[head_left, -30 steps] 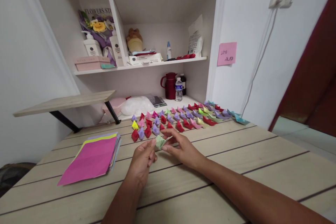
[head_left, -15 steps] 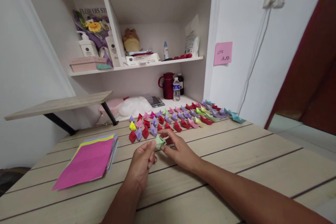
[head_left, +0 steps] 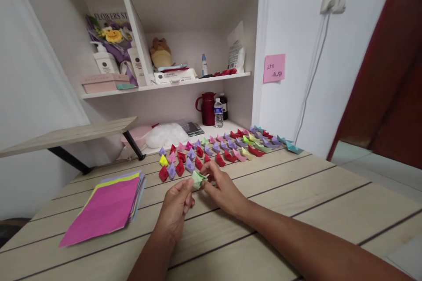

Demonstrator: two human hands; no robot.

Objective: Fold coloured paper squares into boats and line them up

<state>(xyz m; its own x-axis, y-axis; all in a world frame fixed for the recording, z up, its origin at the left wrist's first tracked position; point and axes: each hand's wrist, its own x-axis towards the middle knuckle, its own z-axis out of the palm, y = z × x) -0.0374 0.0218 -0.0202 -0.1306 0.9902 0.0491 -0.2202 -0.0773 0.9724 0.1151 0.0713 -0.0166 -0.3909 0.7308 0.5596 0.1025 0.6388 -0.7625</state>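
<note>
A small light-green folded paper boat (head_left: 198, 179) is held just above the table between my two hands. My left hand (head_left: 176, 206) pinches its left side between thumb and fingers. On the right side, the thumb and fingertips of my right hand (head_left: 224, 189) close around its edge. Just beyond my hands stand several rows of folded paper boats in red, purple, pink, yellow, green and blue; a purple boat (head_left: 190, 166) and a red boat (head_left: 180, 168) are among the nearest.
A stack of coloured paper (head_left: 102, 206), magenta on top, lies left on the slatted table (head_left: 277, 237). A raised wooden stand (head_left: 72, 134) is behind it. Against the back, a white shelf unit (head_left: 191, 81) holds a dark red jug (head_left: 207, 109) and a water bottle (head_left: 218, 113).
The camera view has turned slightly, so the scene sits a little further left. The hands keep hold of the green paper boat, whose right part looks slightly more spread.
</note>
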